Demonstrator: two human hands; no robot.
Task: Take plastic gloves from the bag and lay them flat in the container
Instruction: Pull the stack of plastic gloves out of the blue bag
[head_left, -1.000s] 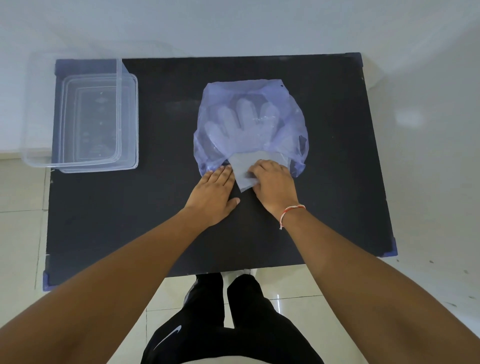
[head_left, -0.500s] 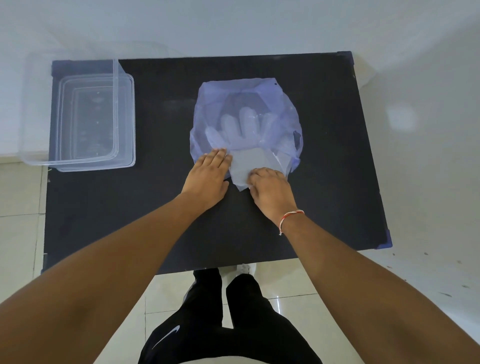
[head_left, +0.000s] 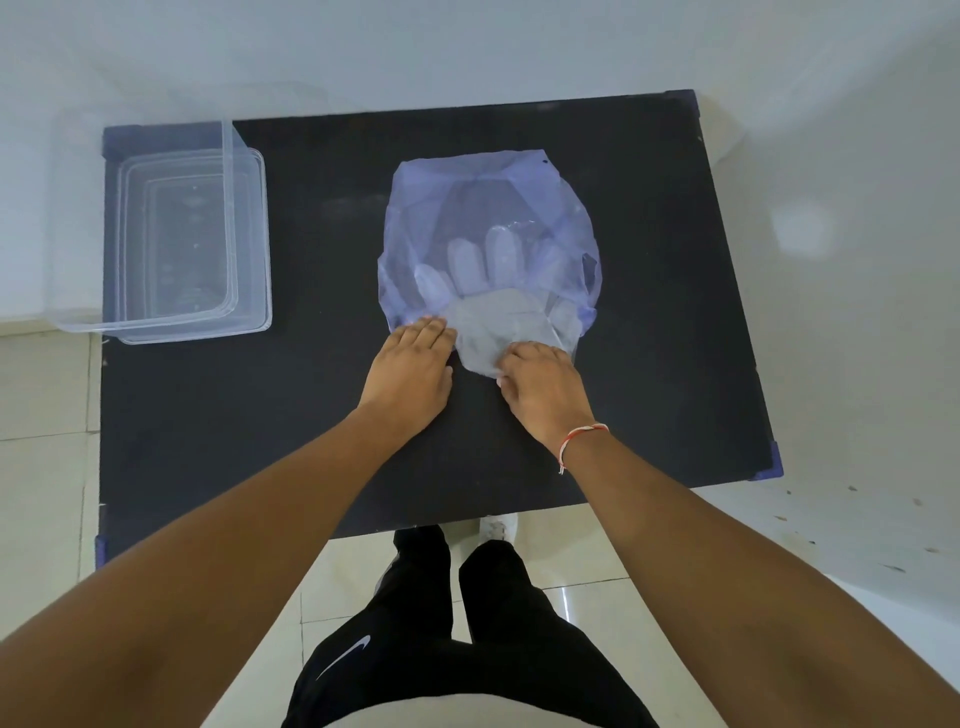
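Observation:
A translucent bluish plastic bag (head_left: 467, 202) lies flat in the middle of the black table (head_left: 322, 405). Clear plastic gloves (head_left: 485, 262) show through it, fingers pointing away from me, and their cuff end (head_left: 501, 327) sticks out of the bag's near opening. My left hand (head_left: 413, 371) presses flat on the bag's near left edge. My right hand (head_left: 543, 387) pinches the protruding glove cuff with its fingertips. An empty clear plastic container (head_left: 156, 234) stands at the table's far left corner.
The table's near edge runs just past my wrists, with tiled floor and my legs below. A white wall stands beyond the far edge. The container overhangs the table's left side.
The gloves have slid toward me inside the bag, leaving its far part empty. My right hand has drawn back with the cuff. My left hand stays on the bag's edge.

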